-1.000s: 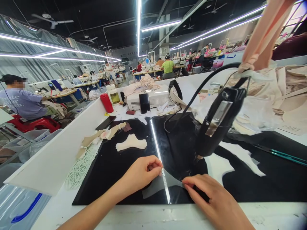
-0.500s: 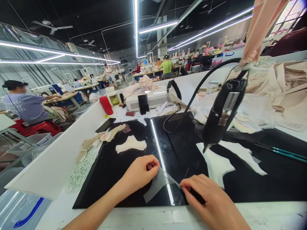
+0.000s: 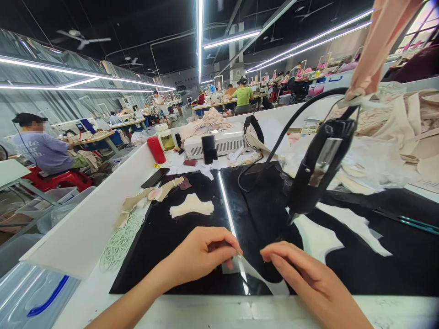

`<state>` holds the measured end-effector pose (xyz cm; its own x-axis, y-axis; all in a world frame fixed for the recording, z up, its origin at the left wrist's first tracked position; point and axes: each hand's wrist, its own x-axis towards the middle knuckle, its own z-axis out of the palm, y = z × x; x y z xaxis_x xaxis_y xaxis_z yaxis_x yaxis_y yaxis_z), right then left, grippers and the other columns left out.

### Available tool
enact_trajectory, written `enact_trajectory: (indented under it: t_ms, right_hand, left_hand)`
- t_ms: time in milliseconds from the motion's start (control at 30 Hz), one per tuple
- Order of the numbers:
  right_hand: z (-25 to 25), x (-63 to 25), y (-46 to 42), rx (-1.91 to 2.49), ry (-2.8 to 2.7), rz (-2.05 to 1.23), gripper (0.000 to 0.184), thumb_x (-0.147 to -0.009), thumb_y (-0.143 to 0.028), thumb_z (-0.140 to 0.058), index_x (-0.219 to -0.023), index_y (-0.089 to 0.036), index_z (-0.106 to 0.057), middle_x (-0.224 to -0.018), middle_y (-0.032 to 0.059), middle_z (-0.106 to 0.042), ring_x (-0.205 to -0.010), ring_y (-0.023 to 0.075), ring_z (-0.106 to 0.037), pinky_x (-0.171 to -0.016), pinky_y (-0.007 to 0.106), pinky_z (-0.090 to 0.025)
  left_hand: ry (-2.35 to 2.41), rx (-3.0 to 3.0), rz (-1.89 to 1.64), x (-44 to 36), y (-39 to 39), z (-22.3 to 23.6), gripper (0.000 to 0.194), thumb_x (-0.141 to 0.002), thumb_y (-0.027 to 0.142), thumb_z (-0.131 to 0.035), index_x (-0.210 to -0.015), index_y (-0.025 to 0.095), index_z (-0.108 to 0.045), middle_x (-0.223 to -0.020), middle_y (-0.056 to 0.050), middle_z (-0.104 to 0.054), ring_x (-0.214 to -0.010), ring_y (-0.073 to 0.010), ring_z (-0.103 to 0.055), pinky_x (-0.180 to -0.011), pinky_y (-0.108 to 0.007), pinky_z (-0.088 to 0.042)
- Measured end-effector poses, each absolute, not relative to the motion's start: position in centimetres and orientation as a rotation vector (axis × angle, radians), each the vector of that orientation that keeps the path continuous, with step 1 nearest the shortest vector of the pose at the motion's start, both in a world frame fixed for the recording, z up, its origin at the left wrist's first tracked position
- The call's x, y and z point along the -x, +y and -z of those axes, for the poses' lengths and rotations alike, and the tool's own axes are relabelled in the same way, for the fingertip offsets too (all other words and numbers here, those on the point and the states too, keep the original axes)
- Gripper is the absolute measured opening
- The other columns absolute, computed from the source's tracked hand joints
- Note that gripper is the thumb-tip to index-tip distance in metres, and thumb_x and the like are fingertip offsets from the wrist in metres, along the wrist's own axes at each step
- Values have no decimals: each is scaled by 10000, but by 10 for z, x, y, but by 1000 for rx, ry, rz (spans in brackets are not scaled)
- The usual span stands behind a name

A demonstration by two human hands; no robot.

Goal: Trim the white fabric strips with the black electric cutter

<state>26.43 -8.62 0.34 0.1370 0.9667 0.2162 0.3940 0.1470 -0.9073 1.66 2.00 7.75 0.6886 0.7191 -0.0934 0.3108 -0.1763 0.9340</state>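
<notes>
My left hand (image 3: 200, 256) is closed in a pinch on the left end of a thin translucent film piece (image 3: 252, 276) that lies on the glossy black work surface (image 3: 164, 237) near the front edge. My right hand (image 3: 305, 278) rests on the right side of the same film, fingers curled together and pressing it down. A black hand-held tool (image 3: 317, 167) hangs by its cable just above and behind my right hand, tip pointing down. A cream fabric cut piece (image 3: 191, 206) lies further back on the black surface.
A coil of white elastic cord (image 3: 120, 237) and beige fabric pieces (image 3: 147, 196) lie at left. A red bottle (image 3: 157, 149), a phone (image 3: 209, 148) and a white box (image 3: 222, 141) stand behind. Piled beige fabric (image 3: 384, 137) fills the right. Other people work at tables behind.
Both hands have shifted slightly on the film; the film's free edge now lies flatter toward the front. The hanging tool has swung a little.
</notes>
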Motion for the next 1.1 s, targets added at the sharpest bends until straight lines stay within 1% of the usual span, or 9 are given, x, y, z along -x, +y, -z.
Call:
enact_trajectory:
  t_ms: [100,167,233,333,467,700,867,1000,1100]
  right_hand:
    - [-5,-263,-78,1383,-1434,-767,397,-1096,-651,-626,-1227,-351,-852,-1229,71,-883,-1125,287,-855,-889,310,-715]
    - [-6,-256,-75,1336,-1474,-826,395,-1128,-619,-577,-1286,-348,-818,-1273,66,-870,-1181,271,-842,-985,327,-700]
    - [-6,-249,-72,1294,-1548,-882,359,-1143,-577,-557,-1234,-324,-794,-1192,53,-859,-1117,246,-838,-964,308,-690]
    - [-3,-243,-69,1332,-1664,-839,267,-1129,-500,-595,-1076,-293,-755,-1002,21,-809,-931,215,-802,-827,282,-667]
    - [9,-244,-61,1430,-1783,-561,252,-1156,-377,-564,-1008,-295,-751,-934,3,-777,-847,202,-754,-789,314,-624]
    - [32,-254,-48,1323,-2085,-100,233,-1188,-326,-563,-1153,-286,-790,-1025,39,-836,-865,222,-789,-760,355,-600]
    - [26,-250,-53,1362,-2038,3,331,-1210,-344,-504,-1079,-256,-796,-932,56,-797,-769,219,-737,-732,370,-557]
    - [18,-254,-68,1435,-2025,75,311,-1205,-307,-499,-1143,-276,-802,-1033,60,-815,-866,224,-770,-801,374,-605]
    - [12,-279,-81,1548,-2020,148,305,-1203,-330,-512,-1156,-298,-812,-1084,50,-837,-955,206,-807,-868,336,-648]
  left_hand:
    - [639,-1693,-452,-16,17,-85,218,-1000,403,-803,-957,190,-832,-990,-85,-843,-892,-213,-773,-818,-311,-602]
    - [560,-1668,-459,-16,18,-85,288,-1004,466,-830,-949,184,-826,-1022,-106,-847,-945,-231,-789,-895,-343,-623]
    - [526,-1647,-476,-14,21,-82,339,-1012,512,-827,-954,179,-808,-1023,-113,-839,-962,-239,-792,-927,-359,-629]
    - [579,-1742,-469,-9,29,-73,367,-1062,538,-728,-1001,179,-778,-1015,-104,-832,-956,-233,-788,-915,-352,-629]
    - [770,-1995,-461,0,42,-58,351,-1124,449,-567,-1030,189,-783,-1006,-79,-823,-935,-222,-757,-904,-349,-605]
    - [814,-2185,-533,7,45,-41,222,-1087,350,-637,-1014,235,-813,-1182,-92,-839,-1198,-280,-718,-1157,-430,-528]
    - [694,-2338,-576,13,43,-31,173,-1079,257,-663,-1044,255,-833,-1292,-92,-839,-1274,-262,-748,-1195,-413,-571]
    - [665,-2447,-634,22,44,-18,239,-1056,165,-650,-1136,285,-841,-1334,-64,-845,-1326,-251,-766,-1202,-399,-609]
    - [654,-2557,-820,26,45,-4,255,-1091,197,-629,-1140,315,-849,-1363,-18,-848,-1332,-238,-781,-1204,-376,-624]
